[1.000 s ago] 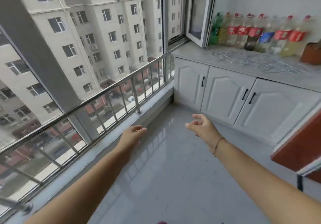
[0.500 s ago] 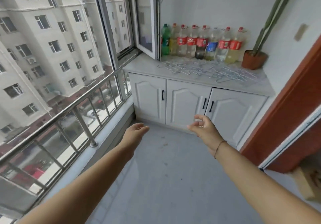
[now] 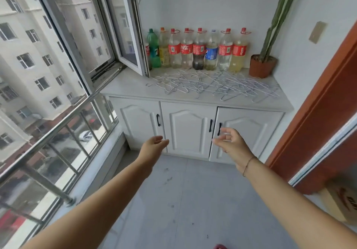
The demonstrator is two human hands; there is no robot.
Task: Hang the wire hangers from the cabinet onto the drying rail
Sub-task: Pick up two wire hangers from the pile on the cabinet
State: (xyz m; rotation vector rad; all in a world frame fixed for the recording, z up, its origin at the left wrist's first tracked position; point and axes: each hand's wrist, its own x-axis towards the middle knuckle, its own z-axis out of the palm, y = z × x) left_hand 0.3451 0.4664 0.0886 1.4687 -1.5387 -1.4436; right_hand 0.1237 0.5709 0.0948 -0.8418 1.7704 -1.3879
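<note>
Fingers point(image 3: 229, 132) of the right hand point(image 3: 231, 145) are loosely curled and spread apart, grasping nothing; the hand hovers in the air in front of the cabinet point(image 3: 189, 131), level with the black handles of its middle and right doors. A thin bracelet point(image 3: 248, 164) circles that wrist. On the left hand point(image 3: 152, 146) the fingers point(image 3: 162, 141) lie straight and relaxed, palm turned inward, also empty, in front of the seam between the cabinet's left and middle doors. Both arms reach forward toward the cabinet, well apart from each other. All three cabinet doors are closed. The wire hangers point(image 3: 212, 86) lie in a loose, overlapping tangle on the cabinet's pale worktop point(image 3: 125, 86), spread from about its middle toward its right end, above both hands and untouched. Behind the hangers, against the wall at the back of the cabinet, stands a row of plastic bottles point(image 3: 199, 49), most with red labels, one green and one with a blue label. At the cabinet's back right corner sits a potted plant point(image 3: 262, 65) with a tall green stem. A window sash point(image 3: 127, 26) swings open over the cabinet's left end. A metal railing point(image 3: 58, 125) runs along the glass to the left of the cabinet, the grey floor point(image 3: 183, 200) stretches in front of it, and an orange door frame point(image 3: 318, 104) rises to its right, with a cardboard box point(image 3: 343, 204) low beside that frame.
</note>
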